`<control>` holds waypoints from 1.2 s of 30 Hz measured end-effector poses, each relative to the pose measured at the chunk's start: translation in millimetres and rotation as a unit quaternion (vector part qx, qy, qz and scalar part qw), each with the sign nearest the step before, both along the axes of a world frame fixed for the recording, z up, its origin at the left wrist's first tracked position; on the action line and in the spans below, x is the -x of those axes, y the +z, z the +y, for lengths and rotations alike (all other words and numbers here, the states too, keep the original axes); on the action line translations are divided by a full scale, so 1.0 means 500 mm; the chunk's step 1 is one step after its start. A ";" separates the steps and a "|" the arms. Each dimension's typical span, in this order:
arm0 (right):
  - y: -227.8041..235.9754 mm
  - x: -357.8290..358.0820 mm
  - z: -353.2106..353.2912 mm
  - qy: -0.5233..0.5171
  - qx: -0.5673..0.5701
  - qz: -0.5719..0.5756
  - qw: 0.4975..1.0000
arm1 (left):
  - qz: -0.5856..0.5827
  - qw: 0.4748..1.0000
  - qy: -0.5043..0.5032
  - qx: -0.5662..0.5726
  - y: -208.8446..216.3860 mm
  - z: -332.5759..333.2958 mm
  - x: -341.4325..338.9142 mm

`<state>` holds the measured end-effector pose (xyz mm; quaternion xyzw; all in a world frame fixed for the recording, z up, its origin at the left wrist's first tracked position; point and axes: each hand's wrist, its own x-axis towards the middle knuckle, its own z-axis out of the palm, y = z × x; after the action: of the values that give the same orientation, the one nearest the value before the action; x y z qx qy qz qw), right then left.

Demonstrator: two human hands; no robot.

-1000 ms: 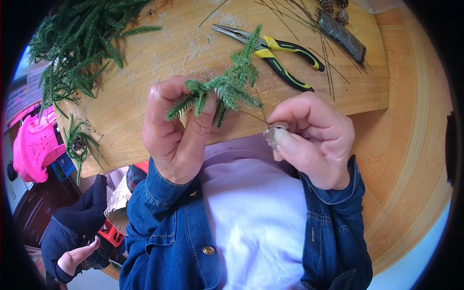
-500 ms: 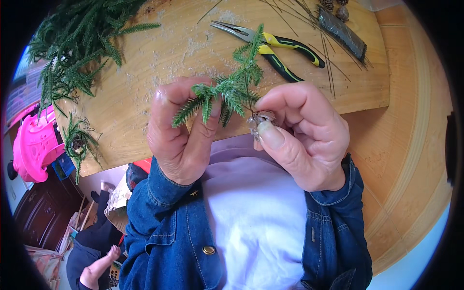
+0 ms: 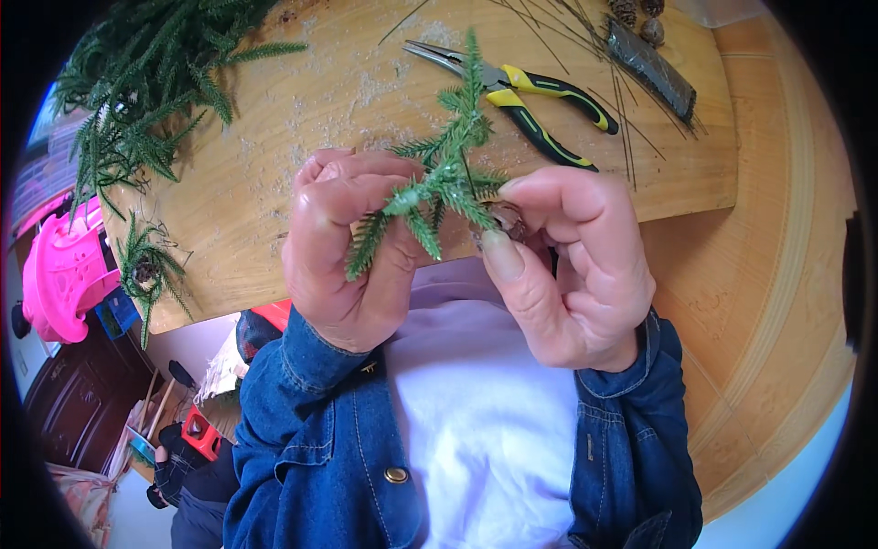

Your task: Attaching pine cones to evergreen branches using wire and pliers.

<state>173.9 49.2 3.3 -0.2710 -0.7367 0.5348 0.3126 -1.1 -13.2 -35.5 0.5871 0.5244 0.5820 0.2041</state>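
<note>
at table (image 3: pixel 229 261) edge, hands (image 3: pixel 352 261) curled inward; left pinching sprig (image 3: pixel 443 186), right (image 3: pixel 585 270) pinching brown piece (image 3: pixel 508 219)

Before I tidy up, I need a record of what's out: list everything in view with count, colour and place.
Sprig: one, green, between the hands
Cone: one, brown, in right fingers
Pliers: one pair, black-yellow, beyond the hands
Sprig pile: uncountable, green, table's far left
Sprig with cone: one, green-brown, table's left edge
Wires: several, dark, table's right
Packet: one, dark, table's right
Loose cones: three visible, brown, beside packet
Table: one, light wood
Pink plastic item: one, left
Red plastic item: one, lower left
Other person: one, dark clothes, lower left
Floor: tan, right
Left rim: clutter, indistinct
Jacket: one, blue, lower middle
Left hand: one, at sprig
Right hand: one, at cone
</note>
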 end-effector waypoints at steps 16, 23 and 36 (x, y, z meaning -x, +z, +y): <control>0.006 -0.003 0.034 0.087 0.121 -0.003 0.989 | 0.028 0.997 -0.078 0.000 0.014 0.008 0.022; -0.004 0.012 0.032 0.041 -0.054 -0.013 0.998 | -0.043 0.990 -0.101 0.089 0.056 0.011 0.028; -0.017 0.016 0.022 0.030 -0.078 -0.009 0.996 | -0.147 0.965 -0.039 0.213 0.071 -0.012 -0.006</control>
<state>165.7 60.2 -5.3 -0.2284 -0.7867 0.4823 0.3104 1.8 -19.0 0.0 0.4578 0.5774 0.5283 0.4217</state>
